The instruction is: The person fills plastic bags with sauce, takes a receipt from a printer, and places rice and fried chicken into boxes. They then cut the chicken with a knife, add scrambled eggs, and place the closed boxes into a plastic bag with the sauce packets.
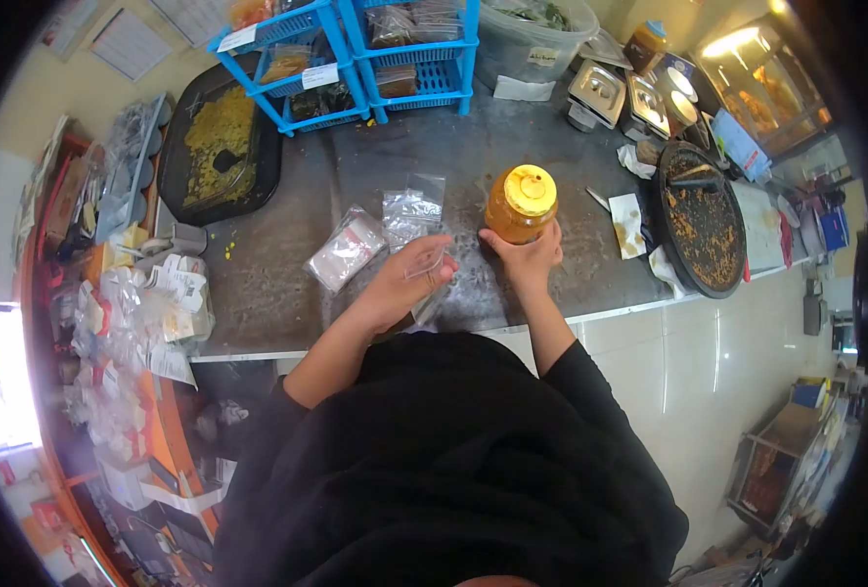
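My right hand [530,256] is wrapped around the lower part of a squeeze bottle [514,217] of orange-brown sauce with a yellow cap, upright at the metal counter. A small clear plastic bag [424,262] is held between the thumb and fingers of my left hand [406,286], a short way left of the bottle. Just beyond that hand lie loose clear zip bags [414,205]. To their left is a pack of small plastic bags [346,250], flat on the counter.
Blue stacked baskets [416,83] with packed bags stand at the back, beside a clear plastic tub [522,54]. A dark tray [175,176] with yellow residue lies left. At right are a round black pan [673,230] with crumbs and lidded steel containers [598,90].
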Tool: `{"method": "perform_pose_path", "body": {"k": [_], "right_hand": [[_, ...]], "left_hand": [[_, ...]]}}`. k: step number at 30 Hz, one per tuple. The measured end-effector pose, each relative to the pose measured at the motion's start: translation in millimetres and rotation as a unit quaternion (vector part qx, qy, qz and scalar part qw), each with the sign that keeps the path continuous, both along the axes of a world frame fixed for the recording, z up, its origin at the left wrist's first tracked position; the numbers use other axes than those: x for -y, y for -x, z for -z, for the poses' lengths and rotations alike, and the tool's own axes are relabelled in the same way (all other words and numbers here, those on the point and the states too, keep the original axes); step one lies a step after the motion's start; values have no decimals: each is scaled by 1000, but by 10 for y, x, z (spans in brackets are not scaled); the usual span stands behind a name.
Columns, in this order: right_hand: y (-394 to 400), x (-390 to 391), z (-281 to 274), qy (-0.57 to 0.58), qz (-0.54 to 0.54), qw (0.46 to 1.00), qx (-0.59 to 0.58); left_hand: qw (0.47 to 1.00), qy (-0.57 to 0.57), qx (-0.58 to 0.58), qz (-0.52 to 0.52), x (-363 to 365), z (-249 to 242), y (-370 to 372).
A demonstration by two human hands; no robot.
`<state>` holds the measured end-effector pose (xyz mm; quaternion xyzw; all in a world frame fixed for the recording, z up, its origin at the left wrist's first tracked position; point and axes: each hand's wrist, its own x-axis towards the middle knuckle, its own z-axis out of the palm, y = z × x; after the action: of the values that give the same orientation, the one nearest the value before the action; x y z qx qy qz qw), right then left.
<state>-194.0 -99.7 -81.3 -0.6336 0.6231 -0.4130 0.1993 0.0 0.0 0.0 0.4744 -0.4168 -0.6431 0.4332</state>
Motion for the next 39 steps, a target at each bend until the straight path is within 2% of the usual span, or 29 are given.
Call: {"method": "perform_pose_path", "body": {"k": [2,6,8,11,14,17,19,20,23,26,30,35,39], "right_hand": [[-12,52,26,18,-27,999,21],[70,106,-318,201,-123,968,-80],[135,234,-565,289,-154,932,-154],[225,383,-949,392,-172,871,-241],[282,474,-1324,481,-170,804,-304],[282,552,-1549,560,-149,739,-344],[265,544,-1738,598,-157,702,-354],[262,525,-1817,599,-158,695,-365],[214,511,-2039,617,-176,675,-364],[149,554,-2194,647,-179,650,-355],[91,641,-2310,684,-194,615,-341],[76,640,-2344,680,-204,622,-332],[114,629,-2267,647,-203,654,-335]], "left_hand": [[999,1,3,-48,11,-15,-5],[994,35,60,-80,-40,-101,-77],[990,63,99,-78,-63,-201,-86],[949,93,295,-63,-45,-369,-96],[931,87,349,-54,-21,-512,-64],[940,67,332,-33,1,-630,-45],[948,117,294,-22,30,-560,-53],[951,141,275,-16,47,-526,-59],[981,154,110,29,97,-484,-71],[990,104,14,89,96,-571,-116],[988,102,-12,117,89,-582,-158],[987,116,-39,108,97,-536,-121],[987,144,61,24,67,-528,-37]]}}
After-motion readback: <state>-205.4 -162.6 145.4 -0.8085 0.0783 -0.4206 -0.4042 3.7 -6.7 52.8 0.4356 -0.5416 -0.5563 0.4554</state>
